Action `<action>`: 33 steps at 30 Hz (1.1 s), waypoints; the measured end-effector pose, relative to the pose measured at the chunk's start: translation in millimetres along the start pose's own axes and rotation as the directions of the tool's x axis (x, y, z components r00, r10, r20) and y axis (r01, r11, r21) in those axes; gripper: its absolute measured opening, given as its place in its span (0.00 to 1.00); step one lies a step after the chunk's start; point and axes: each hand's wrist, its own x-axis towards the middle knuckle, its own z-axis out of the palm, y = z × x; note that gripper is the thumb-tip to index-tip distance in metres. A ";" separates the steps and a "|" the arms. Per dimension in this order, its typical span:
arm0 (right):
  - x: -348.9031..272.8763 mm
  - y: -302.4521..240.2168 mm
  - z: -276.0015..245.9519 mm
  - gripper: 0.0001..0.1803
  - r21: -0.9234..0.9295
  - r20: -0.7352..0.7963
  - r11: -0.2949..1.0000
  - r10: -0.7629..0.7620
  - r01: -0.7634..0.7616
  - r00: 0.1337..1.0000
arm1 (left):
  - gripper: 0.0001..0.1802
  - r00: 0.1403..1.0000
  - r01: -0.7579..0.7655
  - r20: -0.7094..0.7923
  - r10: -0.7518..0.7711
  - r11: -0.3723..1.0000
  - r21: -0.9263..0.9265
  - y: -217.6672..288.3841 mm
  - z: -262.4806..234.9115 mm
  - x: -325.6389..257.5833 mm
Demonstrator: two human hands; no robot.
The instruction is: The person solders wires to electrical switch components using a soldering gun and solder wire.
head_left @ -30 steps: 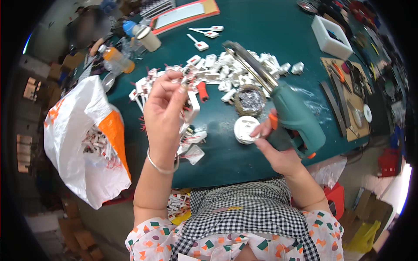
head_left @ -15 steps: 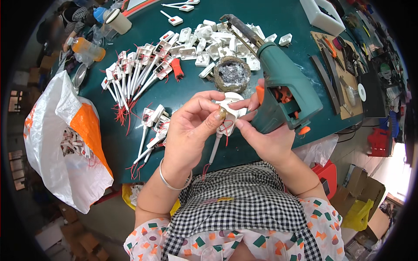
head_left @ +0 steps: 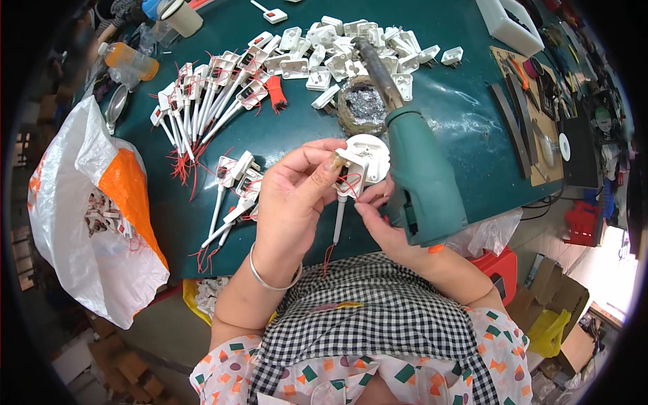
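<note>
Both hands have drawn closer, left hand pinching the white plug part, right hand gripping the green soldering gun

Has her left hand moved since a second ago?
Yes. The left hand came back from the row of wired parts toward the table's near edge, now pinching a white plug piece.

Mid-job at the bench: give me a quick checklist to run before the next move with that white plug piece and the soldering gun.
1. White plug housing pinched in left hand: ok.
2. Right hand fingers under the housing, beside its red wires: ok.
3. Green soldering gun gripped: cannot tell; it sits against the right hand.
4. Gun tip clear of fingers, lying over the grey solder pot: ok.
5. Wire seating inside housing: cannot tell.
</note>
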 end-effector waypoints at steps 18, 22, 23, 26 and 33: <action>33.4 -15.8 -29.2 0.38 0.176 -0.036 0.941 -0.288 0.290 0.957 | 0.06 0.965 -0.251 0.145 0.220 0.935 0.252 -13.8 5.5 -2.3; 34.3 -22.2 -21.9 0.38 0.254 -0.044 0.935 -0.246 0.249 0.968 | 0.07 0.932 -0.355 0.223 0.286 0.845 0.400 -12.9 10.5 -7.9; 35.5 -23.2 -22.3 0.38 0.278 -0.042 0.924 -0.261 0.262 0.965 | 0.07 0.932 -0.355 0.224 0.285 0.846 0.398 -11.7 10.3 -9.1; 39.4 -23.3 -22.2 0.37 0.384 -0.050 0.876 -0.295 0.291 0.954 | 0.09 0.855 -0.500 0.227 0.467 0.622 0.603 -12.0 12.1 -13.1; 34.5 -24.9 -22.0 0.38 0.418 0.008 0.891 -0.200 0.179 0.980 | 0.11 0.830 -0.491 0.188 0.525 0.529 0.692 -9.1 9.2 -17.3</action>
